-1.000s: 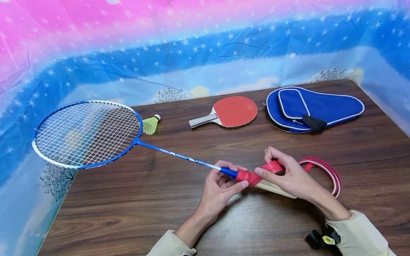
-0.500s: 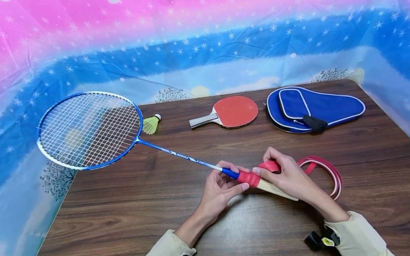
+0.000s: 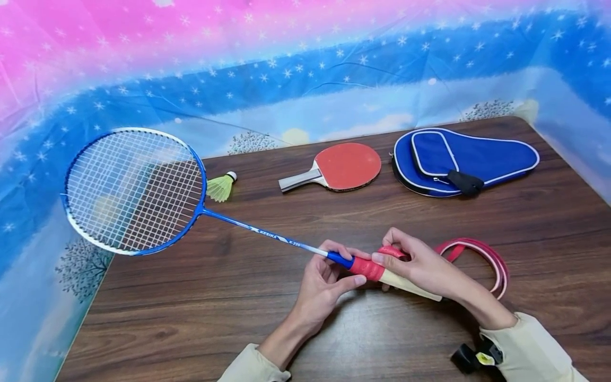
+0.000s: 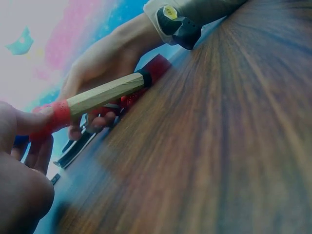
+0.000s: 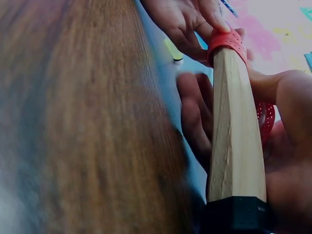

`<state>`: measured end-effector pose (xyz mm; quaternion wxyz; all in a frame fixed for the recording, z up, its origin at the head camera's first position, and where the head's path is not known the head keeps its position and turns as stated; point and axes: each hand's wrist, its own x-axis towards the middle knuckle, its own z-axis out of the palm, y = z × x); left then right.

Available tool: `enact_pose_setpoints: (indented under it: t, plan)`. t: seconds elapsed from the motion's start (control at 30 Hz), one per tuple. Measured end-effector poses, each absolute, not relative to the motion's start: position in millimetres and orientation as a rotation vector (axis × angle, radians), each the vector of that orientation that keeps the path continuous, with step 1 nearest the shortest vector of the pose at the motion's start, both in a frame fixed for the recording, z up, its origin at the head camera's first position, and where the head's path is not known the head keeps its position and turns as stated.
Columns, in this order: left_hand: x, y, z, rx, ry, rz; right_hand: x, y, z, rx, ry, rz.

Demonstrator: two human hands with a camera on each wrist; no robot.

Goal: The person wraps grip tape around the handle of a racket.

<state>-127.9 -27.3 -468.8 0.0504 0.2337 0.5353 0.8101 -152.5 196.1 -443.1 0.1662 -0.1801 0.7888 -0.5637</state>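
A blue and white badminton racket points up to the left, its strung head raised off the table. My left hand holds it at the blue cone and the top of the handle, thumb by the red wrap. Perforated red grip tape circles the upper handle. Below it the bare wooden handle runs down to a black butt cap. My right hand pinches the tape's loose length close to the wrap, with its other fingers behind and under the handle. In the left wrist view, bare wood lies between both hands.
The tape's loose tail loops on the wooden table at right. Farther back lie a yellow shuttlecock, a red table tennis bat and a blue bat case. A printed cloth hangs behind.
The racket has rolled in my left hand and its head has risen. The tape, twisted before, now lies flat around the handle. My right hand has shifted slightly left with the tape.
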Motion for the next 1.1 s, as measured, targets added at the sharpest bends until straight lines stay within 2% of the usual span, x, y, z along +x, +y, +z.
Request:
enact_pose_setpoints:
  t: [0.13,0.47,0.8,0.97,1.1]
  plan:
    - [-128.0,-27.8,-468.9,0.721,1.584,2.475,-151.9,193.5,-441.0,-0.496,2.043,-1.699]
    - [-129.0,-26.8,-469.2,0.681,1.612,2.494,-147.5,187.8,-441.8,-0.594,2.276,-1.722]
    - [-130.0,-25.5,-471.1,0.631,1.767,2.443,-148.2,191.5,-441.9,-0.613,2.250,-1.749]
    - [-130.5,-25.7,-471.1,0.644,1.794,2.426,-150.8,197.5,-439.1,-0.664,2.378,-1.635]
    - [-130.4,-25.7,-471.4,0.655,1.786,2.415,-151.6,201.5,-436.9,-0.590,2.594,-1.478]
